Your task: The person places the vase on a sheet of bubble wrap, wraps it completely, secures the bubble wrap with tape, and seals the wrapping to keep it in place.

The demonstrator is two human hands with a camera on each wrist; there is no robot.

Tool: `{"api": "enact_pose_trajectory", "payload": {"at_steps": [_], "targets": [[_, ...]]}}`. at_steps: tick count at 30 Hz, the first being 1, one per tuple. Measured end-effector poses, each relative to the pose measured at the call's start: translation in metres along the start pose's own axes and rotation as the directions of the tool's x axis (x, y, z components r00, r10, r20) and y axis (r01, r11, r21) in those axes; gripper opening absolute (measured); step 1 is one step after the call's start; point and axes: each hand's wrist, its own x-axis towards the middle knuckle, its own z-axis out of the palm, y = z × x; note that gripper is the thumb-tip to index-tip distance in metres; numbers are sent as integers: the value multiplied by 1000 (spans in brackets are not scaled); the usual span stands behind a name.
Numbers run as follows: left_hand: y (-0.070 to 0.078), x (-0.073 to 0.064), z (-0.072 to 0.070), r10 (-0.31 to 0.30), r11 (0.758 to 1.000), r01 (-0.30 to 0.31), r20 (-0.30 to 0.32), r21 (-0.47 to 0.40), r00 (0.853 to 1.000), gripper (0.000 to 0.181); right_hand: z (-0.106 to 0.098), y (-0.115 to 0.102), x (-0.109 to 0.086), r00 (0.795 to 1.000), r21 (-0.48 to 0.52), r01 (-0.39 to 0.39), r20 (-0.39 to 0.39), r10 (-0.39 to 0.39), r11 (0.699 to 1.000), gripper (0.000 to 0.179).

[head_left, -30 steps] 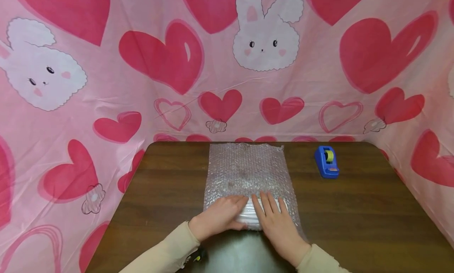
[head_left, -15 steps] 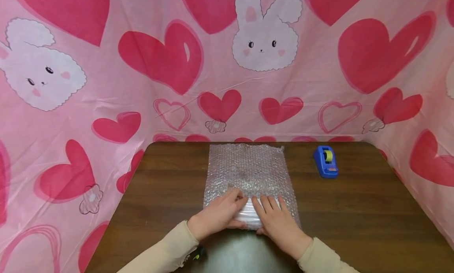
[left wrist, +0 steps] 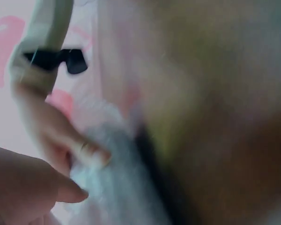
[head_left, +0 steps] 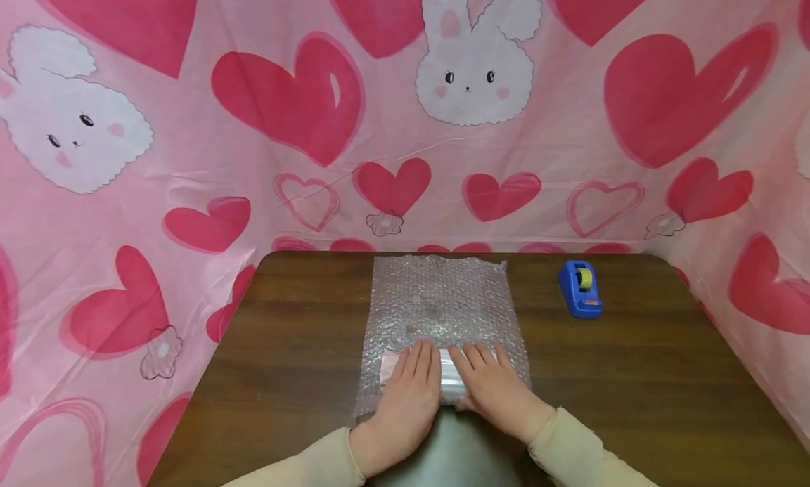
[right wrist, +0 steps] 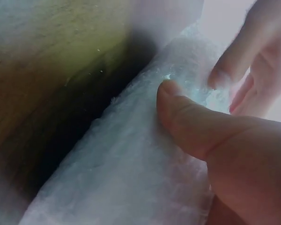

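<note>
A sheet of bubble wrap (head_left: 443, 297) lies flat on the dark wooden table. At its near end is a shiny white bundle (head_left: 452, 380) wrapped in the film, with a pinkish left end. My left hand (head_left: 408, 406) lies over the bundle's left half, fingers straight and together. On the right half, my right hand (head_left: 496, 395) holds the bundle, fingers over the top and thumb on the near side. The right wrist view shows that thumb (right wrist: 182, 112) pressed against the bubble wrap. Both hands cover much of the bundle; the left wrist view is blurred.
A blue tape dispenser (head_left: 581, 290) with yellow tape stands at the back right of the table (head_left: 645, 381). Pink cloth (head_left: 468, 150) with hearts and rabbits hangs behind the table and along both sides.
My left hand has shifted from the bundle's left side to lie over its top, fingers now straight and pointing forward. The bundle's pinkish left end now shows. My right hand stays nearly in place.
</note>
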Motion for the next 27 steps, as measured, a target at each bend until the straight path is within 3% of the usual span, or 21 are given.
{"api": "enact_pose_trajectory", "payload": {"at_steps": [3, 8, 13, 20, 23, 27], "targets": [[11, -7, 5, -25, 1000, 25, 13, 17, 1000, 74, -4, 2, 3, 1000, 34, 14, 12, -14, 999, 83], [19, -16, 13, -6, 1000, 5, 37, 28, 999, 94, -7, 6, 6, 999, 65, 34, 26, -36, 997, 82], [12, -11, 23, -5, 998, 2, 47, 55, 999, 106, -8, 7, 7, 998, 73, 48, 24, -50, 996, 83], [2, 0, 28, -25, 999, 21, 124, 39, 992, 117, -14, 5, 7, 998, 102, 49, 39, -53, 994, 81], [0, 4, 30, -31, 999, 26, 108, 43, 994, 115, -14, 6, 7, 997, 126, 35, 59, -42, 991, 80], [-3, 7, 34, -24, 998, 23, 27, 51, 999, 112, -15, 8, 8, 996, 151, 30, 75, -42, 988, 79]]}}
